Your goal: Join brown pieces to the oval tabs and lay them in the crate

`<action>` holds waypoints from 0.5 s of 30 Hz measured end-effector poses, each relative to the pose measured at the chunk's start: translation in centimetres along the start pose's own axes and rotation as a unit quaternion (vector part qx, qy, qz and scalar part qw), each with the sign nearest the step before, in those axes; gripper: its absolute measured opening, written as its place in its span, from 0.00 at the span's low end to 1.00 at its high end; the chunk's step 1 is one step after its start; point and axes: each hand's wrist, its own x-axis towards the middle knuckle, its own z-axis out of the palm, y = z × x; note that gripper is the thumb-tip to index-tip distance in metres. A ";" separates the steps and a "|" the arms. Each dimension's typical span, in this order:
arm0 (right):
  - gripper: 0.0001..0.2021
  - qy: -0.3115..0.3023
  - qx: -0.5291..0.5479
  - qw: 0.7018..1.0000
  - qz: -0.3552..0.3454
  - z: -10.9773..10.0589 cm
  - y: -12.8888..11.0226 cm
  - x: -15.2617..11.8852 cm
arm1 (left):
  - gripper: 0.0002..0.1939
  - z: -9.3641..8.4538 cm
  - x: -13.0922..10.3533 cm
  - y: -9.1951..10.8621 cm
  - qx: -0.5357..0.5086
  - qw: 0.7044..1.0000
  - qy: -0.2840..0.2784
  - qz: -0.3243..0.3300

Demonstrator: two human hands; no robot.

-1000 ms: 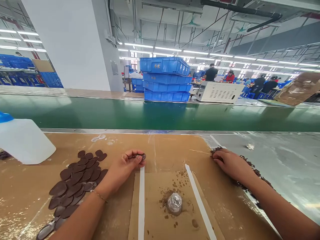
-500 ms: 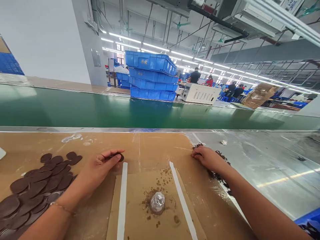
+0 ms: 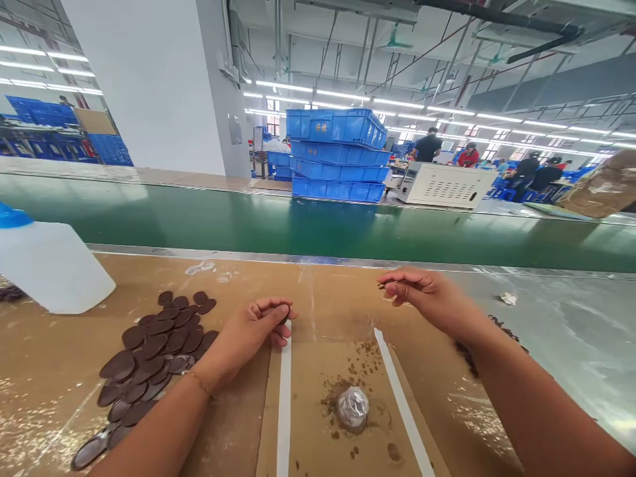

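My left hand pinches a dark brown oval disc between thumb and fingers, above the top of the left white tape strip. To its left lies a pile of similar brown discs, some overlapping. My right hand is raised off the board, its fingertips closed on a small dark piece whose kind is too small to make out. Between my forearms, a silvery foil-like lump sits on a cardboard sheet amid brown specks. Small dark pieces lie by my right forearm, partly covered.
A white jug with a blue cap stands at the left. Beyond the work surface runs a green conveyor belt. Behind it are stacked blue crates, a cream metal box and several people in the distance.
My right hand has lifted away from the small dark pieces and come inward, one piece now at its fingertips. The left hand still holds its disc. The view has swung left.
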 end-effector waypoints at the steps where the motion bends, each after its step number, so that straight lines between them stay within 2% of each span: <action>1: 0.20 -0.004 0.028 1.000 -0.008 0.7 -0.6 0.0 | 0.21 0.0 0.0 0.0 -0.010 1.000 0.003 -0.004; 6: 0.18 -0.036 0.138 0.990 0.012 2.7 -1.8 -1.3 | 0.27 -0.3 0.0 -0.3 -0.050 0.999 -0.002 0.003; 10: 0.17 -0.090 0.163 0.983 0.005 2.8 -1.9 -2.8 | 0.27 -0.4 0.0 -0.6 -0.046 0.998 -0.045 0.001; 15: 0.12 -0.117 0.223 0.968 0.000 2.8 -2.9 -4.2 | 0.28 -0.2 -0.1 -0.2 -0.038 0.997 -0.054 -0.031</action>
